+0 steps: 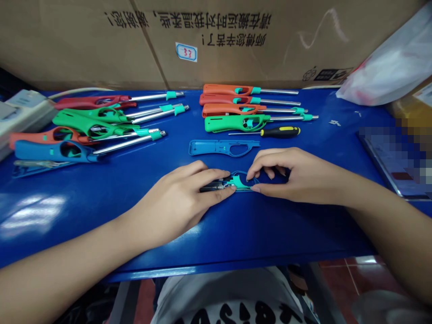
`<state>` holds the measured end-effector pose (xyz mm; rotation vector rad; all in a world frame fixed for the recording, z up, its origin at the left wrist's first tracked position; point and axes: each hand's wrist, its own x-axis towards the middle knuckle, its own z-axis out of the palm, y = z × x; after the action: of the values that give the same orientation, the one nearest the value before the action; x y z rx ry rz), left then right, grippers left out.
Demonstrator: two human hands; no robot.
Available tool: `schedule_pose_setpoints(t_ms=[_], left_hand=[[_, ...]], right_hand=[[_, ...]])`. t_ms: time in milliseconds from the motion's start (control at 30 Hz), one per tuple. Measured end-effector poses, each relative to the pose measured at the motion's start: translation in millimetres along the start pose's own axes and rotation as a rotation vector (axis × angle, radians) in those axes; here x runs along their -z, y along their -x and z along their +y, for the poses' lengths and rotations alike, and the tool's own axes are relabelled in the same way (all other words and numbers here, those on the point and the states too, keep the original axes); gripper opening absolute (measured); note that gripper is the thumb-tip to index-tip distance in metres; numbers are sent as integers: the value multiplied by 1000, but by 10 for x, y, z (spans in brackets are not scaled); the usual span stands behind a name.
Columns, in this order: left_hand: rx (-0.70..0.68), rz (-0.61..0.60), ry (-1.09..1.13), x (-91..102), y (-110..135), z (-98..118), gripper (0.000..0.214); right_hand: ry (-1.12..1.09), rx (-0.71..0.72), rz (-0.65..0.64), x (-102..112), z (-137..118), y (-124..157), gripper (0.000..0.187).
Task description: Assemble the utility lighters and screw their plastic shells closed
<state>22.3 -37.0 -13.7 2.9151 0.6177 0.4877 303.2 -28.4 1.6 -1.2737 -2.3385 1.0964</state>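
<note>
On the blue table top, my left hand (189, 193) grips an opened blue lighter handle half (245, 190), with thumb and forefinger along its two sides. A teal trigger (239, 182) and a dark, see-through fuel tank (211, 186) lie inside it, the tank partly covered by my fingers. Around the right end of the same half, my right hand (280, 173) is closed, thumb and forefinger at the edge by the trigger loop. Just beyond lies the matching blue handle cover (219, 147), inner side up. A black and yellow screwdriver (280, 132) rests behind it.
Several long-necked lighters, orange ones (229, 109) and a green one (236, 123), lie in a row at the back. More lighters (91, 119) are piled at left beside a white power strip (29, 112). Small screws (334, 123) lie right; a cardboard box (101, 49) stands behind.
</note>
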Motion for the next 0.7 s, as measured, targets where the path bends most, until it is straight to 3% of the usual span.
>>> schedule_pose_setpoints(t_ms=[267,533,700], left_hand=[[0,31,-19,-7,20,-10,31],[-9,40,-35,-21,13,-13,30],[17,78,-2,-50,14,-19,29]], right_hand=[[37,50,66,-49,-10,0,12],[215,302,165,-105,2,-45,9],[287,363,160,-108,-22,-40,13]])
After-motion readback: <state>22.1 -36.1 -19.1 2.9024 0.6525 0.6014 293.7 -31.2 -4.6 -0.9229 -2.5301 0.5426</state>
